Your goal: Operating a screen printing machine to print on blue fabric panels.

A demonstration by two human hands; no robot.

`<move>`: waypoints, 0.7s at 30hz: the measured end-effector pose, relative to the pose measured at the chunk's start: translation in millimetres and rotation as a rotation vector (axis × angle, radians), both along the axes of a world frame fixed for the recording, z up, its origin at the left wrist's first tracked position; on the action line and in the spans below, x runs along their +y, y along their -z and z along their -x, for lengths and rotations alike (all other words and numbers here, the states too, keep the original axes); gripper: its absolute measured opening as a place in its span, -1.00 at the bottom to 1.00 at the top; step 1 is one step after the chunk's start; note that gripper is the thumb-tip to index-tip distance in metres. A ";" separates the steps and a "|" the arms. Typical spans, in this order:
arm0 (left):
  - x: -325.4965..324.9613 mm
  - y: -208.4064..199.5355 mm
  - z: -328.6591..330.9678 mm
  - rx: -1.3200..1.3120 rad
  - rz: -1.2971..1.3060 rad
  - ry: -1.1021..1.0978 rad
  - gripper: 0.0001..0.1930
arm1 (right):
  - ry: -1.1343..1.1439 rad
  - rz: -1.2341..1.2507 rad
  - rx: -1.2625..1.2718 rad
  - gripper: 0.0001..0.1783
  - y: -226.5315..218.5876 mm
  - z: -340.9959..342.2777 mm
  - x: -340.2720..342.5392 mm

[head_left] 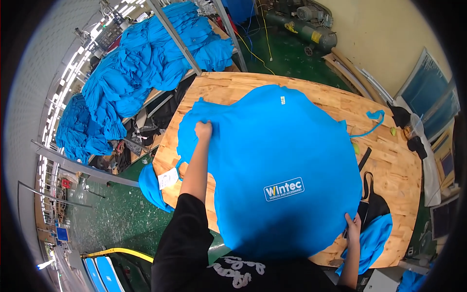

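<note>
A large blue cloth cover (pixel 287 146) with a rounded outline lies spread over the wooden table (pixel 233 83). It carries a small white tag near its far edge and a printed logo patch nearer to me. With its fingers curled in, my left hand (pixel 203 129) grips the cover at its narrower left part. My right hand (pixel 353 225) pinches the cover's near right edge between thumb and fingers. Beside that hand lie a black piece (pixel 374 204) with a loop and a bunched blue cloth (pixel 372 238). The cover's near edge is in shadow against my black shirt.
Big heaps of blue cloth (pixel 141 58) fill a rack at the far left. Over the table's left edge hangs another blue cloth (pixel 153 187), a white paper (pixel 168 178) beside it. A blue strap (pixel 369 127) and a black strip (pixel 365 159) lie rightward. An air compressor (pixel 306 34) stands beyond.
</note>
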State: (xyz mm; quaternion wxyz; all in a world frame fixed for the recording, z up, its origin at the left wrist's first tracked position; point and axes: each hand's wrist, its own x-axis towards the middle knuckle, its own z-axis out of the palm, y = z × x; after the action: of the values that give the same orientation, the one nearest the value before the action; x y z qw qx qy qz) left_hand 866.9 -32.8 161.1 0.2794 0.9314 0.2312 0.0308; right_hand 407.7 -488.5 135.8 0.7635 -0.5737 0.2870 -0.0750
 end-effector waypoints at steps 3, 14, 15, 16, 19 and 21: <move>33.3 20.2 -15.1 -0.320 0.029 -0.153 -0.53 | 0.015 -0.009 0.056 -0.61 -0.8 0.8 0.2; 43.9 -6.0 -3.6 -0.111 0.404 -0.118 -0.12 | 0.050 -0.014 0.036 -0.66 0.2 -8.8 -1.6; 30.4 -17.6 -2.8 -0.078 0.230 -0.088 -0.10 | 0.024 -0.014 0.040 -0.65 0.6 -8.5 -2.7; 16.4 -27.3 -2.1 0.094 -0.136 -0.068 -0.10 | -0.002 -0.015 0.045 -0.63 0.8 -8.1 -3.4; -8.4 -51.8 -15.2 0.336 -0.551 -0.028 -0.30 | -0.007 -0.039 0.051 -0.63 -0.5 -8.3 -3.0; -9.8 -56.8 -20.0 0.372 -0.946 0.139 -0.54 | 0.015 -0.047 0.064 -0.64 -2.6 -9.4 -0.9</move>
State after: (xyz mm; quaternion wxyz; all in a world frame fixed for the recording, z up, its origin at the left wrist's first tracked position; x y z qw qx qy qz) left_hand 886.9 -42.7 217.9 -0.2173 0.9588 0.1750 -0.0529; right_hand 417.1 -489.5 138.4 0.7666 -0.5555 0.3173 -0.0555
